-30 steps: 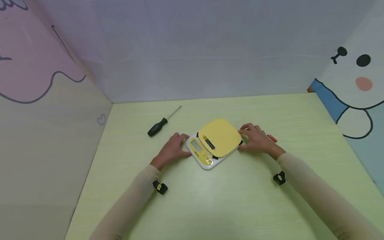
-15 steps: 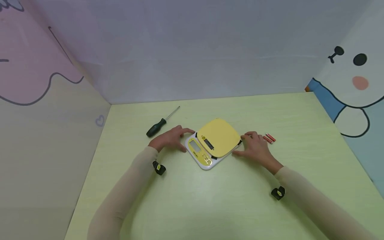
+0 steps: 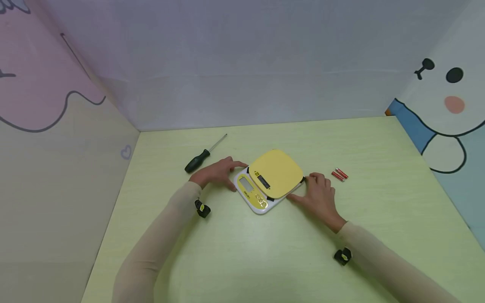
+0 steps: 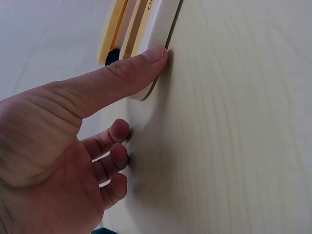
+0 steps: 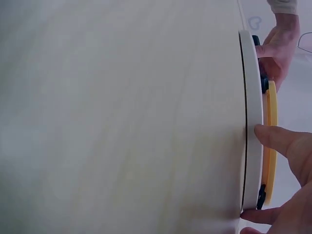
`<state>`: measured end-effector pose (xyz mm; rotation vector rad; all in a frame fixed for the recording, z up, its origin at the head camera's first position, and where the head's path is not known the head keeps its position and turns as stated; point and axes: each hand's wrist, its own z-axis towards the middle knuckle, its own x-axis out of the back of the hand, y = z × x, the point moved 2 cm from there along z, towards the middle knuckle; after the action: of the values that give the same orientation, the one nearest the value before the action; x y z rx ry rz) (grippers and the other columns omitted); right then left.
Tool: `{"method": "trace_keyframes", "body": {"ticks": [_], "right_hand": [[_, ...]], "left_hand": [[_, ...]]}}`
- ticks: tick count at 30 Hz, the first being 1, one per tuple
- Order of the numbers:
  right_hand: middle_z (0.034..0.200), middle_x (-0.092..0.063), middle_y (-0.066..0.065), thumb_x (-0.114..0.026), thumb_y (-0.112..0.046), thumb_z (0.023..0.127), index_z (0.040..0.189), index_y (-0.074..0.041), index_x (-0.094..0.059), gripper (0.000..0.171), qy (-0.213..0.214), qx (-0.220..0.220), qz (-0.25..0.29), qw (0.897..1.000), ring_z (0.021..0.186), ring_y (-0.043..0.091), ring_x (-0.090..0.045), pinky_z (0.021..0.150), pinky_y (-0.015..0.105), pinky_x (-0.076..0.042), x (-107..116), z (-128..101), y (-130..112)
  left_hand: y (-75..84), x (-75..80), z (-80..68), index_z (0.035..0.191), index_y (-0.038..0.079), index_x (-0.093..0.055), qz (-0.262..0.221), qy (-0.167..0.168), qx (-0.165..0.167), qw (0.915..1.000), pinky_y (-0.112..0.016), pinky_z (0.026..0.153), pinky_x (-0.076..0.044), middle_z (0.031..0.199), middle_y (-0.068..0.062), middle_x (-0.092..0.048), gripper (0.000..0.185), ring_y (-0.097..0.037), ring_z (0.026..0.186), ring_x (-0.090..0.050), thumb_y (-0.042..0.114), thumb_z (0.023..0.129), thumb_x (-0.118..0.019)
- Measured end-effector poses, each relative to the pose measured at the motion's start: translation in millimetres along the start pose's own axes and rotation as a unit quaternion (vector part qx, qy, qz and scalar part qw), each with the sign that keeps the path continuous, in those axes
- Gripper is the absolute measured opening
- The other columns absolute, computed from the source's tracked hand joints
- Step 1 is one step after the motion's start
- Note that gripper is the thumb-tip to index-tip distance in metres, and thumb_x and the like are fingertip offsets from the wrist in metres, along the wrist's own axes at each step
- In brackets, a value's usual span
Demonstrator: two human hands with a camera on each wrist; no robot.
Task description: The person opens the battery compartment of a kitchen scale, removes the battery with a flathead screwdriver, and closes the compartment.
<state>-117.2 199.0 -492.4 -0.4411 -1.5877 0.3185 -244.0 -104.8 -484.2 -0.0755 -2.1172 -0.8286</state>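
From the head view, the small white kitchen scale with its rounded yellow weighing plate (image 3: pixel 270 179) is sitting in the middle of the pale green table (image 3: pixel 265 261). The left hand (image 3: pixel 216 173) is touching its left corner with fingers loosely extended, and the right hand (image 3: pixel 317 197) is resting against its right edge, fingers straight. Since half a second ago the right hand has been sliding back along that edge toward the person, so the two small red batteries (image 3: pixel 339 174) are now lying fully uncovered just beyond it. The left hand has barely shifted. The scale itself is lying where it lay, so the hands seem to be resettling their hold rather than lifting. A black-handled screwdriver (image 3: pixel 201 158) is lying well apart, at the far left.

From the left wrist, the thumb (image 4: pixel 127 72) is pressing straight against the white rim of the scale (image 4: pixel 157 44), while the other fingers are curling loosely and holding nothing.

From the right wrist, two fingertips (image 5: pixel 271 137) are touching the scale's white edge (image 5: pixel 252 122). Most of that hand is cut off, and the scale's underside is hidden.
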Motion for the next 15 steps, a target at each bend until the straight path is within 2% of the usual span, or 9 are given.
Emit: {"method": "trace_keyframes", "body": {"ticks": [10,15], "right_hand": [[0.139,-0.039,0.021,-0.075,-0.062,0.072,0.125,0.005,-0.054,0.088,-0.011,0.025,-0.012,1.000,0.122,0.043,-0.037,0.088,0.059,-0.036,2,16,3],[0.141,-0.037,0.020,-0.075,-0.060,0.073,0.128,0.005,-0.053,0.088,-0.033,0.041,-0.026,0.998,0.122,0.044,-0.036,0.089,0.059,-0.036,6,30,5]], "left_hand": [[-3.8,-9.3,-2.5,0.144,0.029,-0.049,-0.013,0.042,-0.032,0.9985,-0.033,0.083,-0.043,0.105,-0.006,-0.048,0.089,-0.021,0.097,-0.046,0.023,0.066,-0.091],[-5.1,-14.0,-7.8,0.145,0.025,-0.049,-0.019,0.061,-0.031,0.9975,-0.030,0.079,-0.040,0.102,-0.006,-0.047,0.089,-0.020,0.093,-0.044,0.028,0.067,-0.091]]}}
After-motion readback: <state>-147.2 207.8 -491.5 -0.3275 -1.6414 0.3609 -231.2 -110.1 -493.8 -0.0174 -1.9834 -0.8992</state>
